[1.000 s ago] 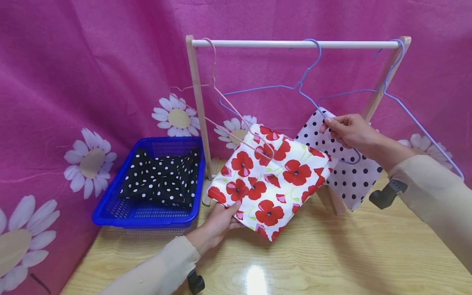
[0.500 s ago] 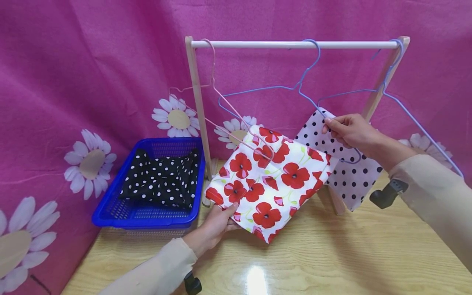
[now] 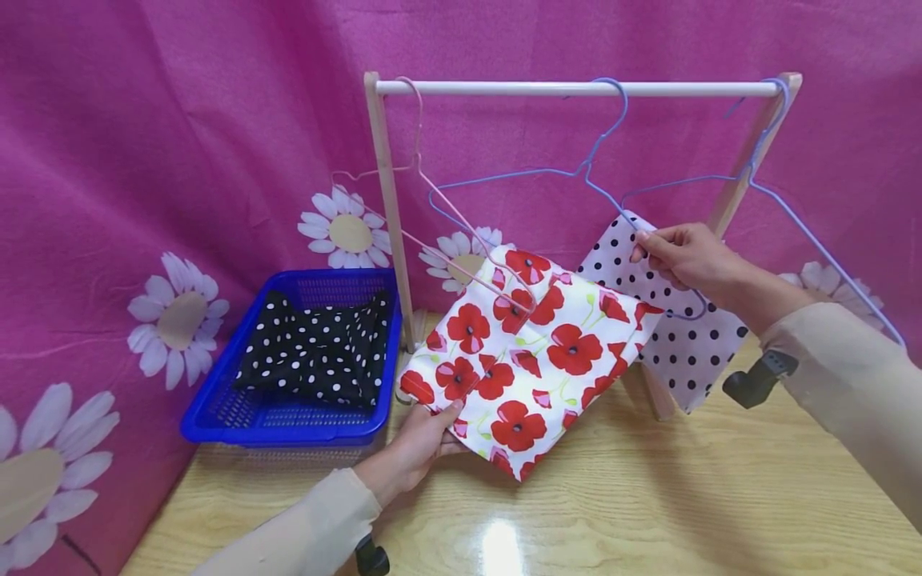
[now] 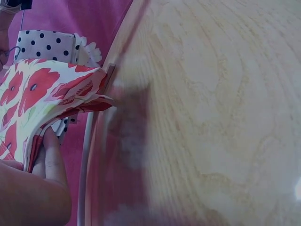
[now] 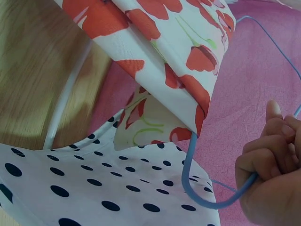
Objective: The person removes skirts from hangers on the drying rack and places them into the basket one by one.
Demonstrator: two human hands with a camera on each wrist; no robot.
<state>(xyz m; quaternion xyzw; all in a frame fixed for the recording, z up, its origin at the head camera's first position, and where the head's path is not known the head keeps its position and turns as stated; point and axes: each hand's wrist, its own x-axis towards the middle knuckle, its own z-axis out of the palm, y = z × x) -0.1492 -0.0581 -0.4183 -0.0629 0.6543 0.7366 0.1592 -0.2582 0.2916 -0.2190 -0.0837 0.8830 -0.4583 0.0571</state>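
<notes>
My left hand (image 3: pixel 418 444) pinches the lower-left edge of a folded white cloth with red poppies (image 3: pixel 551 376), thumb on top and fingers beneath. In the right wrist view, the blue wire hanger (image 5: pixel 188 181) runs into the fold at the cloth's corner; the rest of its lower bar is hidden. My right hand (image 3: pixel 684 252) grips that hanger's right arm, and its fingers (image 5: pixel 263 153) curl round the wire. Behind the poppy cloth hangs a white cloth with black dots (image 3: pixel 691 352). The pink hanger's (image 3: pixel 418 152) lower corner lies in front of the poppy cloth.
All the hangers hook on the rack's white rail (image 3: pixel 504 88), another blue hanger (image 3: pixel 814 232) at its right end. Left of the rack, a blue basket (image 3: pixel 281 434) holds a black cloth with white dots (image 3: pixel 317 352). Below is a wooden tabletop (image 3: pixel 576 512).
My left hand has moved slightly down and left, drawing the poppy cloth's near edge with it. My right hand has stayed on the hanger's arm.
</notes>
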